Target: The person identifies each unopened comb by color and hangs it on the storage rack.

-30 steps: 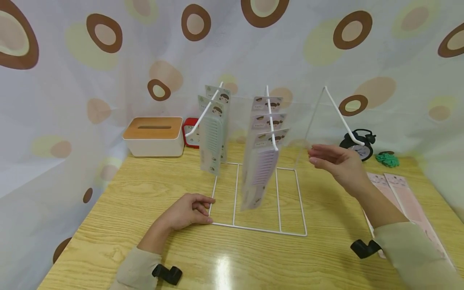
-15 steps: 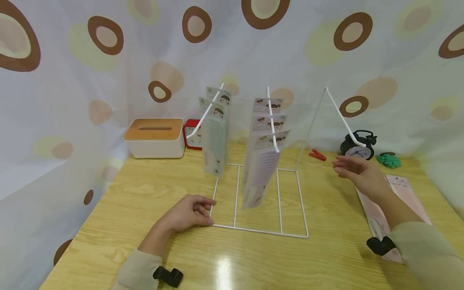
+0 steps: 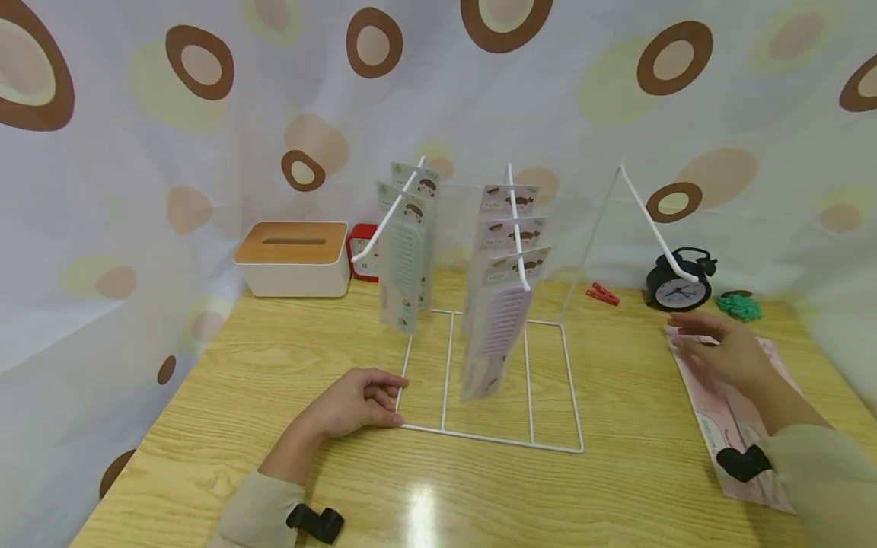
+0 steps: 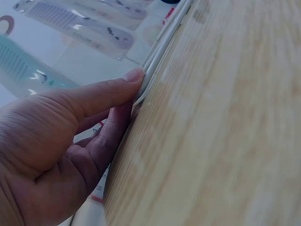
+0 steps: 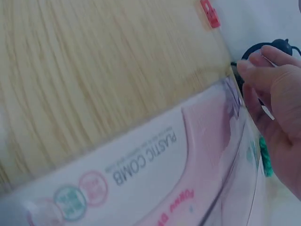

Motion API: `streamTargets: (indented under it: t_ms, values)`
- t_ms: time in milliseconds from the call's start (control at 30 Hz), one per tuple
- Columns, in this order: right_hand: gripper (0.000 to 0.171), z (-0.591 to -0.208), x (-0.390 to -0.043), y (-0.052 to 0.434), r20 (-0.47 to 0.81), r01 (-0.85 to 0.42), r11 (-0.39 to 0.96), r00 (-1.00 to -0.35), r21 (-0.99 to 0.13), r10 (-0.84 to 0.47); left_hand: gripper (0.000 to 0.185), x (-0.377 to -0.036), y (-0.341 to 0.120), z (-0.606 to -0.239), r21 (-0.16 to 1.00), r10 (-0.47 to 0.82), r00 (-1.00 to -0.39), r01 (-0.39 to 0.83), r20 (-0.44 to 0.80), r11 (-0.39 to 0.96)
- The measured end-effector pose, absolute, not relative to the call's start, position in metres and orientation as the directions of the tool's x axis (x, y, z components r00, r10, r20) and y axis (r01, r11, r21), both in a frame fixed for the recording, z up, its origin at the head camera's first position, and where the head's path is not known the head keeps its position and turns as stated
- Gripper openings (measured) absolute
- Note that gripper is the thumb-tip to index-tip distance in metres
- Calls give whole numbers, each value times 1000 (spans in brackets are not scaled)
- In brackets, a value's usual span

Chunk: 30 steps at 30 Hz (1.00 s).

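The left hand rests on the table, its grip pinched on the near-left corner of the white wire rack. At three o'clock from the rack, the right hand hovers just above the pink comb packets, grip apart, fingers relaxed. Comb packets hang from the rack.

Light wooden table with a pale grain, glare spot near the front edge; behind and along both sides, a white curtain printed with brown rings and soft yellow and tan ovals. At the back left, a white tissue box with a wooden lid, just beside a red clock; at the back right, a black alarm clock
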State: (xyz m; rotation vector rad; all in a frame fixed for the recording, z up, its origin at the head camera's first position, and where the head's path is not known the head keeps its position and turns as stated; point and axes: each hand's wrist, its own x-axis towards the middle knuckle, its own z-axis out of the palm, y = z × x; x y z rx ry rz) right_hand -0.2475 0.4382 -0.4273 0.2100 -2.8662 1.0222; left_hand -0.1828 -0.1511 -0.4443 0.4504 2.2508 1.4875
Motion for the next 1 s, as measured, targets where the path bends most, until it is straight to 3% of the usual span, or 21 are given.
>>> streamTargets:
  t_ms: [100, 333, 600, 800, 1000]
  values:
    - [46, -428, -248, 444, 91, -123, 812, -992, -570, -86, 57, -182, -151, -444, 924, 476, -866, 47, -151, 378]
    - [76, -431, -250, 448, -56, 12, 826, -998, -563, -24, 57, -181, -151, -443, 927, 478, -865, 43, -152, 373]
    - [89, -428, -258, 451, -119, -4, 888, -991, -459, -66, 57, -180, -150, -444, 928, 480, -864, 40, -154, 370]
    - [85, -428, -259, 440, -62, -78, 917, -992, -392, -111, 56, -181, -150, -443, 920, 474, -867, 47, -156, 389]
    - [69, -432, -256, 424, 52, -105, 875, -994, -473, -91, 56, -182, -150, -443, 922, 474, -866, 44, -157, 385]
